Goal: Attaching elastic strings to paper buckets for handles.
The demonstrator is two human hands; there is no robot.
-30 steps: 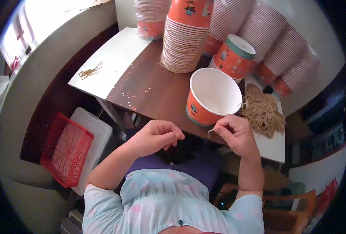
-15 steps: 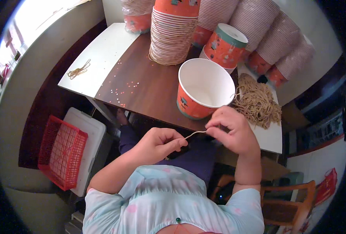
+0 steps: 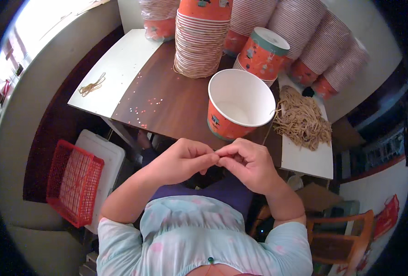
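Observation:
My left hand (image 3: 185, 160) and my right hand (image 3: 252, 166) meet fingertip to fingertip in front of the table edge. Each is closed in a pinch on a thin tan string, which the fingers now almost wholly hide. Just beyond them stands a large orange paper bucket (image 3: 220, 122), upright, its white inside showing. A bit of tan string shows at its right rim. To the right of the bucket lies a tangled heap of tan strings (image 3: 303, 119).
Behind the bucket rises a tall stack of nested buckets (image 3: 197, 46), with an upturned bucket (image 3: 263, 50) and wrapped stacks (image 3: 325, 41) beside it. A small string bundle (image 3: 92, 86) and scattered dots (image 3: 142, 110) lie on the left. Below left is a red basket (image 3: 75, 184).
My right hand has come left and down to my left hand, closing the gap between them. The string that stretched across that gap is now hidden in the fingers.

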